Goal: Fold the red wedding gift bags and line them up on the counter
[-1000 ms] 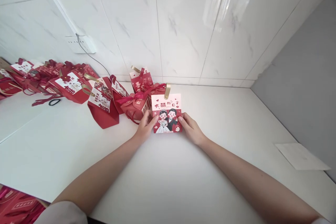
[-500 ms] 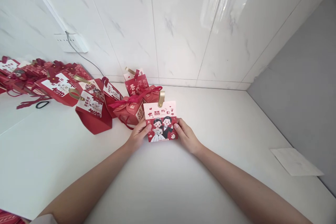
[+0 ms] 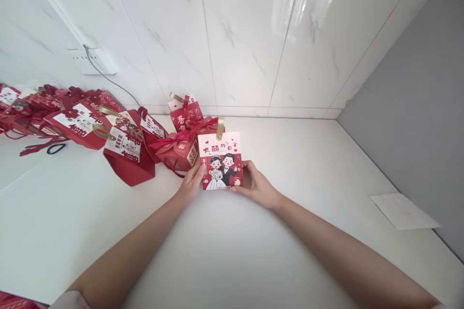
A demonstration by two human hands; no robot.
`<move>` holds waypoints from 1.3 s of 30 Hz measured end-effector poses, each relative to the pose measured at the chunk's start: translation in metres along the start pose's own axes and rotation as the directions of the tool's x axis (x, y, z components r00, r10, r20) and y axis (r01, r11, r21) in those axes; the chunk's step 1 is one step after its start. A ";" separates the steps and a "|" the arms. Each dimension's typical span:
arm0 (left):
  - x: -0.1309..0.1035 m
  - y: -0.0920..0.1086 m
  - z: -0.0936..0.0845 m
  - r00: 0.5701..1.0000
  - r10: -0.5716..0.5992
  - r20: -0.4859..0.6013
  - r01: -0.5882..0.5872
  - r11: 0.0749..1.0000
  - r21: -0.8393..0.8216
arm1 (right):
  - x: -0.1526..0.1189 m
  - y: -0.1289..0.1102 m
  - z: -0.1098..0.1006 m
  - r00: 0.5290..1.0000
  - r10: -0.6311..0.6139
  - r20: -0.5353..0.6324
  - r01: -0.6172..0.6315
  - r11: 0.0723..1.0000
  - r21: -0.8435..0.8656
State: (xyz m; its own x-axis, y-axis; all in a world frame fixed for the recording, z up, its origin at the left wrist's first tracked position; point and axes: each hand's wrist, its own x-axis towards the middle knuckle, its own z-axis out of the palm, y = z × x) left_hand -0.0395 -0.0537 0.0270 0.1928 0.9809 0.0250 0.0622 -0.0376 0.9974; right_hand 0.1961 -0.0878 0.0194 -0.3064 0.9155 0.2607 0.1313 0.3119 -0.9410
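Between my two hands is a red and pink gift box (image 3: 221, 161) printed with a cartoon bride and groom, with a gold ribbon loop at its top. My left hand (image 3: 192, 183) grips its left edge, thumb on the front. At the right side, my right hand (image 3: 259, 186) holds the box with the thumb low on the front and the other fingers at the edge, partly hidden behind it. Just behind and left of it sits a red gift box with a ribbon bow (image 3: 177, 152). A taller red box with a gold loop (image 3: 184, 113) stands by the wall.
Several red gift bags with white tags (image 3: 126, 159) stand to the left, with more heaped against the tiled wall (image 3: 242, 34). A black loop (image 3: 57, 148) lies near them. A cable hangs from the wall socket (image 3: 96, 61). White paper (image 3: 404, 211) lies at the right edge.
My right thumb has slid down from the box's side to its lower right corner, and the right fingers have spread around the edge. The box is slightly tilted and higher in view.
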 end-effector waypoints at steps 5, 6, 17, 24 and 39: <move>-0.001 -0.001 -0.002 0.998 0.039 0.055 -0.040 0.999 0.012 | -0.001 0.009 0.002 0.999 -0.026 -0.036 0.022 0.995 -0.102; -0.001 -0.004 -0.003 0.993 0.066 0.095 -0.064 0.998 -0.026 | -0.001 0.009 0.002 0.997 -0.025 -0.068 0.017 0.993 -0.119; -0.015 0.000 0.002 0.952 0.263 0.157 -0.303 0.890 0.341 | -0.014 -0.008 0.007 0.991 0.101 -0.092 -0.114 0.981 -0.155; -0.021 0.006 0.004 0.889 0.418 0.186 -0.456 0.774 0.439 | -0.022 -0.011 0.009 0.993 0.036 -0.114 -0.052 0.989 -0.140; -0.015 0.006 0.019 0.975 -0.110 0.193 0.100 0.993 0.062 | -0.020 -0.009 0.016 0.973 0.037 -0.228 -0.113 0.936 -0.332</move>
State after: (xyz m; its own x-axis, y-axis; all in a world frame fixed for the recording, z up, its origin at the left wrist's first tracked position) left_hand -0.0236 -0.0727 0.0313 0.3705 0.9236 -0.0986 0.1416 0.0487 0.9887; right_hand 0.1863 -0.1130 0.0187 -0.0784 0.9602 0.2682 0.4706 0.2728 -0.8391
